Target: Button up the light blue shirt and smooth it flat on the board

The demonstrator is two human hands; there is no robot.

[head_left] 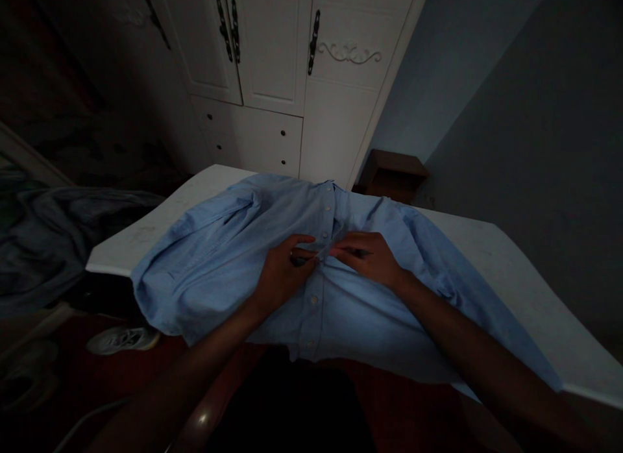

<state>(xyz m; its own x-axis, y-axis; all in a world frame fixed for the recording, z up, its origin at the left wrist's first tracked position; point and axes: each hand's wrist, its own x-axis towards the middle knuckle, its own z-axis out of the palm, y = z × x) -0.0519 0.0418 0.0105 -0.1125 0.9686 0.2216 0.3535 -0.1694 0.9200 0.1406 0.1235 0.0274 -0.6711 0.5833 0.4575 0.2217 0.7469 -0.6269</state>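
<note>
A light blue button-up shirt [219, 252] lies spread front-up on a white table [525, 278], its hem hanging over the near edge. Both hands meet at the shirt's button placket in the middle. My left hand [285, 268] pinches the placket fabric from the left, fingers curled. My right hand [367, 258] pinches the same strip from the right, fingertips pressed together. White buttons run along the placket above and below the hands.
A white wardrobe [272, 63] with dark handles and drawers stands behind the table. A brown wooden stand [392, 174] sits by the wall. Dark bedding [43, 239] lies at left, and a pale shoe [124, 339] rests on the red floor.
</note>
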